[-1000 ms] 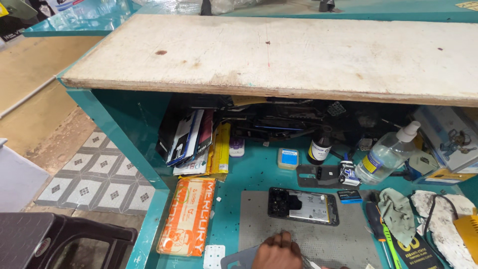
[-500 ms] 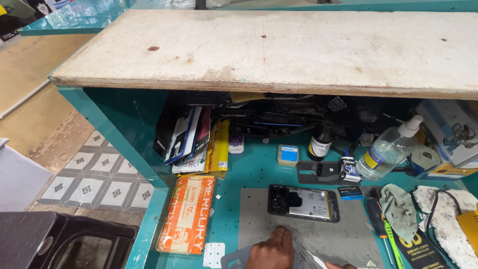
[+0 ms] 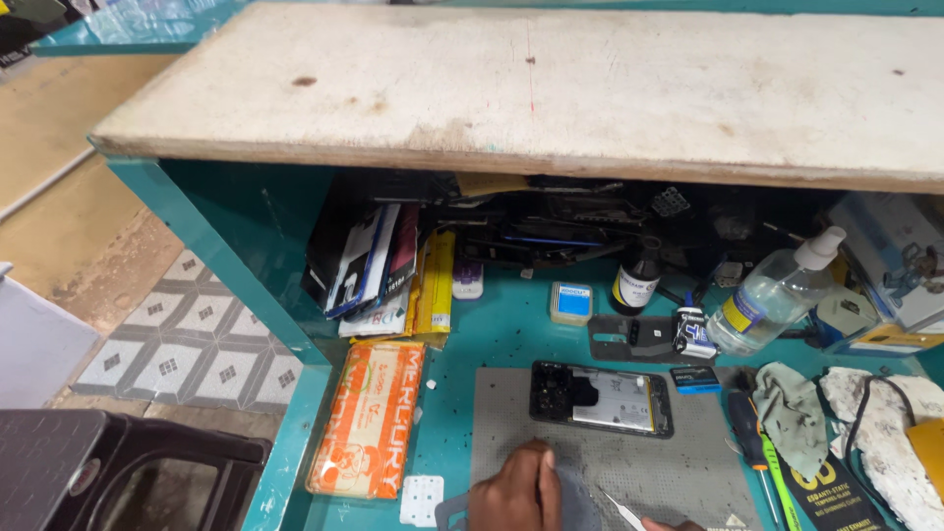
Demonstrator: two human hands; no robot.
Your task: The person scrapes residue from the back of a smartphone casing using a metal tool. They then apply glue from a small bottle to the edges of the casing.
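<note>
Just beyond the left hand [image 3: 516,489] fingers [image 3: 536,457], opened phone [image 3: 602,397].

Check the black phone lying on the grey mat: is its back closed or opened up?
Opened up: the black phone on the grey mat shows its bare battery and inner parts, no cover.

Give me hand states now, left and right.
Left hand: fingers curled, resting on the grey mat; nothing visibly held.
Right hand: barely in view at the bottom edge by tweezers; cannot tell.

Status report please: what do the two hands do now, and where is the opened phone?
Left hand flat on grey mat. Right hand barely in view, metal tool beside it. Opened phone lies untouched on mat.
</note>
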